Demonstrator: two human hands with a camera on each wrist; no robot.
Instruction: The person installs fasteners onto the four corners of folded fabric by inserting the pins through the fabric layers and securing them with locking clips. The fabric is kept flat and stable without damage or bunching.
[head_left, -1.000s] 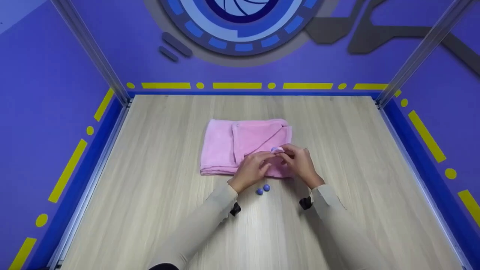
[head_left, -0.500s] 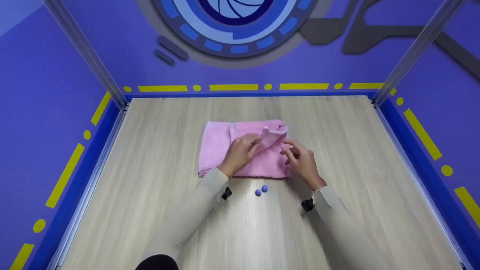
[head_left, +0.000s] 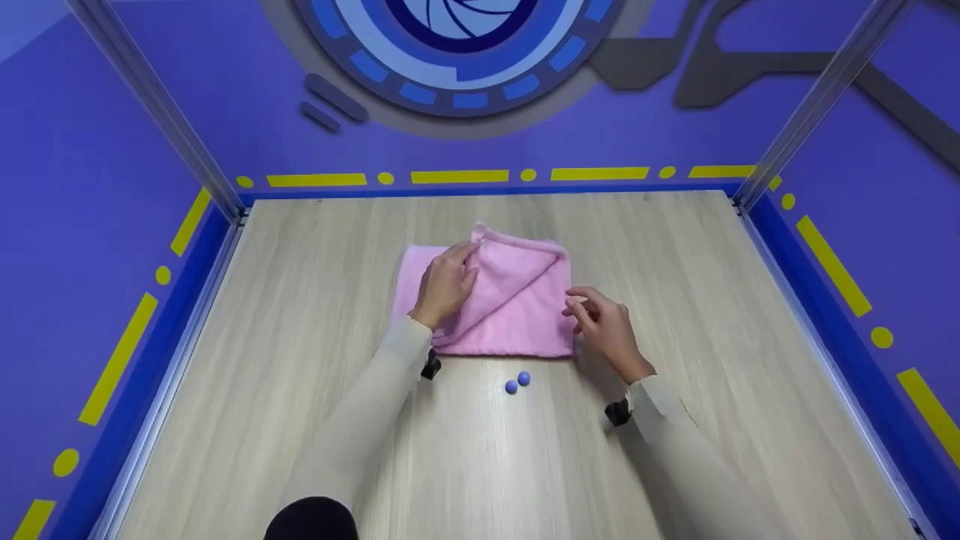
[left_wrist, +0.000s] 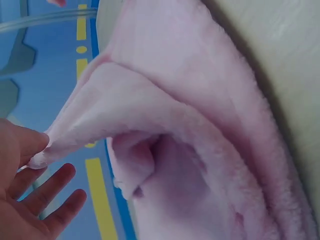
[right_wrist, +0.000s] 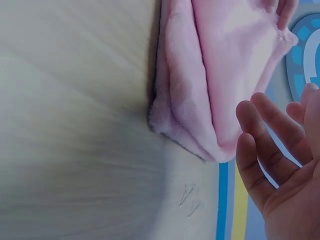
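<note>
The pink cloth (head_left: pixel 517 326) lay on the table (head_left: pixel 315 315), longer left to right; the left hand (head_left: pixel 444 283), over it, pinched a lifted corner; the right hand (head_left: pixel 609 330), loose-fingered, empty, hung beside its right edge.

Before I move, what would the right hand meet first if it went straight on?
Likely the pink cloth, at its right edge, though the right hand might pass above it; height is unclear.
</note>
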